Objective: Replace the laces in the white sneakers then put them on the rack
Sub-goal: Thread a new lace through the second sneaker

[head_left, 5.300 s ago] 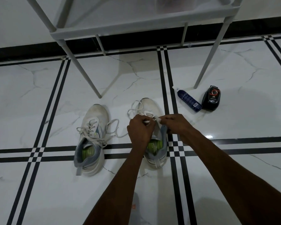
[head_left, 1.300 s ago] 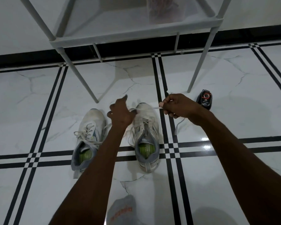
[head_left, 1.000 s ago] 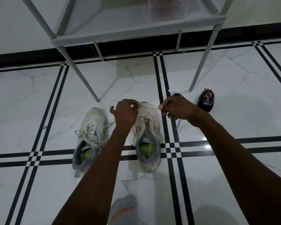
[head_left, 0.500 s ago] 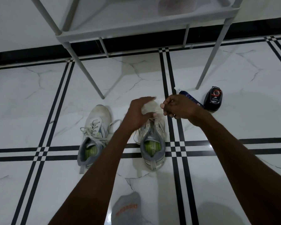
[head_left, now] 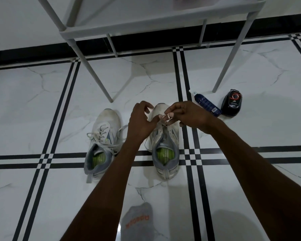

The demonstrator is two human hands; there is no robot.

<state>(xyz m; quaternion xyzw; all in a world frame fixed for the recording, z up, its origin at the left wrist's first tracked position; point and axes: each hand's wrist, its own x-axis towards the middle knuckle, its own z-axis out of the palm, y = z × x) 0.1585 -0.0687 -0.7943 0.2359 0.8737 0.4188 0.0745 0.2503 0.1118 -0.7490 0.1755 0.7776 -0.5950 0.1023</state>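
Right hand [head_left: 186, 113] pinches a lace [head_left: 161, 119] over the right sneaker [head_left: 165, 145]; left hand [head_left: 140, 122] curls beside it, grip unclear. Left sneaker [head_left: 101, 145] sits laced on the floor; both remain below the rack [head_left: 146, 20].

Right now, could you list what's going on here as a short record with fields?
Right hand: pinches the lace over the right sneaker
Left hand: fingers curled beside that lace, grip unclear
Left sneaker: on the floor, laced, untied
Rack: behind the sneakers, no sneakers on the visible shelf
Beside rack leg: blue bottle, black container
Foreground: grey sock
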